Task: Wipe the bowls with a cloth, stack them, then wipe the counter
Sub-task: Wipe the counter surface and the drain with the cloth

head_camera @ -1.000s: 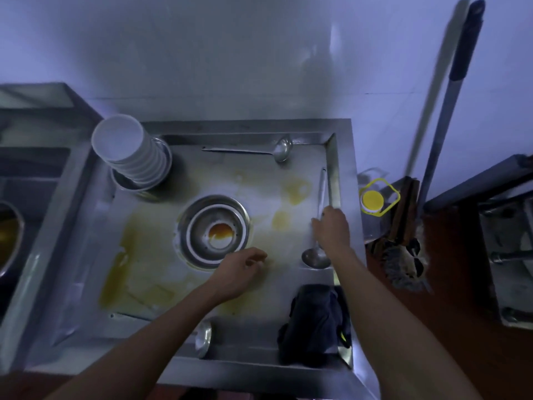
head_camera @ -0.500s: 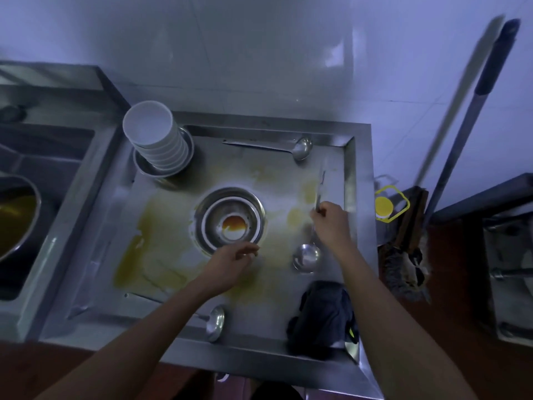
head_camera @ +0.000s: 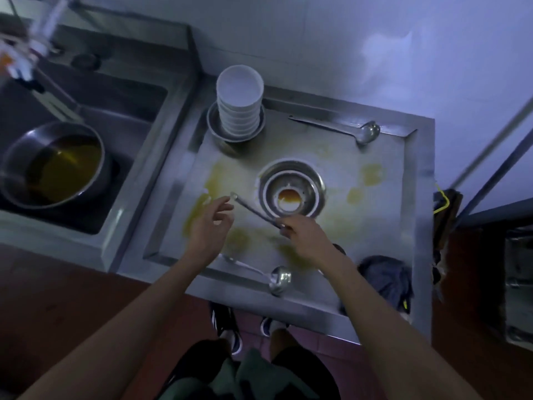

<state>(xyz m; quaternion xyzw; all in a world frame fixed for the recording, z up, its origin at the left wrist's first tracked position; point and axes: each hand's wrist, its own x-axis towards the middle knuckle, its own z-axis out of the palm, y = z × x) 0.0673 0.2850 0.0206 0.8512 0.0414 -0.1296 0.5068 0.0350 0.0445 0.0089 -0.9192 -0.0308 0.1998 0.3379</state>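
Observation:
A stack of white bowls (head_camera: 239,105) stands in a metal dish at the back left of the steel counter (head_camera: 409,226), which is smeared with yellow stains. Nested metal bowls (head_camera: 291,192) with brown liquid sit mid-counter. My right hand (head_camera: 305,238) grips a ladle (head_camera: 253,210) by its handle, which points up-left; the ladle's bowl is hidden under my wrist. My left hand (head_camera: 212,226) hovers with relaxed fingers just left of the handle's tip, holding nothing. A dark cloth (head_camera: 386,278) lies bunched at the front right corner.
Two more ladles lie on the counter, one at the back (head_camera: 340,128) and one on the front ledge (head_camera: 259,271). A sink on the left holds a pan of yellow liquid (head_camera: 54,166). A broom handle (head_camera: 496,168) leans at the right.
My right hand lifted the ladle from the counter's right side and swung it left in front of the metal bowls. My left hand moved left and opened. The view shifted right.

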